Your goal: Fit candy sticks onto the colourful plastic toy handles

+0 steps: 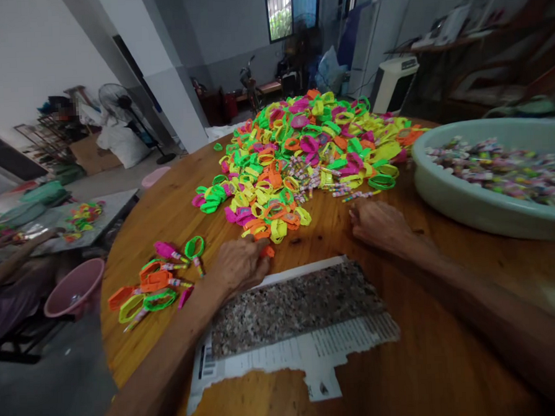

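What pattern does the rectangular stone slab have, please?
The stone slab is speckled grey, brown and black in the head view.

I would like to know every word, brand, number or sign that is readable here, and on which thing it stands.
No text can be read with certainty.
Torn paper under the stone slab: printed lines, too small and blurred to read.
Same paper, left end: a barcode, no readable digits.
Pile of bright bands: no readable lettering.

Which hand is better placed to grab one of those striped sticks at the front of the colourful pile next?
Probably the right hand: it is just in front of the loose striped sticks. The left hand is farther from them, beside an orange piece.
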Tool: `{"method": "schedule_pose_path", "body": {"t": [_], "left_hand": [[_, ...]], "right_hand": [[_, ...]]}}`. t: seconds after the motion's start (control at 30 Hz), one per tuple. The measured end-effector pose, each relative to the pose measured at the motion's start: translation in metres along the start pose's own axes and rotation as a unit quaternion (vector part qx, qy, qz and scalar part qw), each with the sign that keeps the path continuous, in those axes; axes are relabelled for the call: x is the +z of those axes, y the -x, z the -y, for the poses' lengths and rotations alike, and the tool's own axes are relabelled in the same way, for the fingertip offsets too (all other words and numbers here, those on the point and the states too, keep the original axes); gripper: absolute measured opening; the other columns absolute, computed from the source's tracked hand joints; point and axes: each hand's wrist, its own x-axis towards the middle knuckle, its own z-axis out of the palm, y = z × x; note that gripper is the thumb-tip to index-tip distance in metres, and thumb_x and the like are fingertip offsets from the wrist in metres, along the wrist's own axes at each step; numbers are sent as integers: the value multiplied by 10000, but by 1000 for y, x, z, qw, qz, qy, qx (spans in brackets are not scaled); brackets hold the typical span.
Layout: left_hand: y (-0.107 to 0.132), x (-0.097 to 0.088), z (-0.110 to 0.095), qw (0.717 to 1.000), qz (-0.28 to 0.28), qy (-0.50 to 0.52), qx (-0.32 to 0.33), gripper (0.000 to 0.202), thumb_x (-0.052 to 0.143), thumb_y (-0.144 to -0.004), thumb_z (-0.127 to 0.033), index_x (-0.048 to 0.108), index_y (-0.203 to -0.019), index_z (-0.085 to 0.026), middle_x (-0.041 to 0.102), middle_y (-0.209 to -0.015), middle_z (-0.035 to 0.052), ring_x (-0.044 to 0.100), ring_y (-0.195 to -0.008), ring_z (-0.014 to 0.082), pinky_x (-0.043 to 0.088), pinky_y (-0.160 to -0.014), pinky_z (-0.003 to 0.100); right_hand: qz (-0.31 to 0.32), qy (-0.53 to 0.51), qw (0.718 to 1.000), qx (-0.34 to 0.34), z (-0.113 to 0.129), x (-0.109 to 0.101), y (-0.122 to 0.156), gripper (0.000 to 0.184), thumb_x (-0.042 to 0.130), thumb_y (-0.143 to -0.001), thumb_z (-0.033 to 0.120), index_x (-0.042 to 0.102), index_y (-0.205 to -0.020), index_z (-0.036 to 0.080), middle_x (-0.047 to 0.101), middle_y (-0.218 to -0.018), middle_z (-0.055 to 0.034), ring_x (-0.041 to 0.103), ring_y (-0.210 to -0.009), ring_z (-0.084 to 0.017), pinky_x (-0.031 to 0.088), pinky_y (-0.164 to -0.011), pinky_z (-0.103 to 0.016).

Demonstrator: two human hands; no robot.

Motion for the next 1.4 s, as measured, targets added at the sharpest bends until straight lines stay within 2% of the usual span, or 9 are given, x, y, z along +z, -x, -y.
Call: {"method": "schedule_pose_path", "body": {"t": [0.1,0.2,0.27,0.33,0.4,0.5,0.83,1.2,1.4], "left_hand": [[6,11,-4,995,-59,81,-24,346,474,-966,-428,704,-1106,-212,716,-947,92,687,-817,238,487,-696,335],[14,25,-6,980,-116,156,-33,288,455,-981,-318,706,-1043,-190,726,-1004,95,690,-885,216,515,-779,327],[23,30,-8,969,-145,197,-36,255,474,-962,-260,661,-1114,-176,732,-985,92,694,-876,212,533,-786,332],[34,31,-12,959,-172,223,-35,332,521,-943,-265,572,-1254,-159,736,-984,95,698,-853,220,554,-770,351],[46,27,-17,955,-191,228,-3,378,536,-942,-253,527,-1309,-167,732,-1033,100,697,-883,220,564,-787,363],[58,20,-27,950,-204,224,76,286,502,-961,-186,587,-1234,-188,712,-1078,96,669,-947,205,551,-826,355],[59,17,-42,970,-164,142,112,252,440,-977,-174,691,-999,-154,648,-883,97,532,-858,234,455,-794,405],[56,14,-50,981,-138,111,81,259,458,-970,-199,714,-954,-165,641,-865,95,509,-889,252,436,-797,420],[54,13,-53,984,-128,105,68,231,478,-953,-187,707,-937,-158,646,-862,95,508,-897,259,448,-804,435]], "right_hand": [[-20,-22,999,-15,1,4,9,290,426,-990,309,598,-1076,92,686,-910,-184,598,-776,-223,252,-636,-337],[-56,-122,987,-87,9,6,23,289,439,-992,355,592,-838,164,635,-756,-75,518,-663,-169,271,-622,-309],[-66,-218,960,-160,19,2,38,316,473,-974,359,561,-730,179,595,-704,-41,486,-633,-153,294,-619,-295],[-57,-285,928,-233,32,-5,56,299,480,-969,338,576,-738,174,589,-721,-35,493,-656,-153,319,-634,-289],[-39,-310,904,-292,46,-12,73,249,481,-965,285,596,-779,165,598,-777,-43,507,-704,-155,334,-658,-288],[-12,-293,892,-342,63,-17,94,178,495,-943,211,613,-821,155,609,-850,-57,519,-771,-164,343,-694,-294],[-35,-263,897,-352,77,2,112,124,495,-932,175,587,-850,164,571,-836,-41,499,-756,-167,309,-678,-304],[-38,-249,896,-366,79,6,112,126,478,-926,167,574,-846,158,574,-852,-62,510,-772,-176,319,-680,-309],[-56,-151,909,-385,82,9,117,164,462,-934,187,606,-865,149,594,-859,-93,516,-763,-201,348,-690,-337]]}}
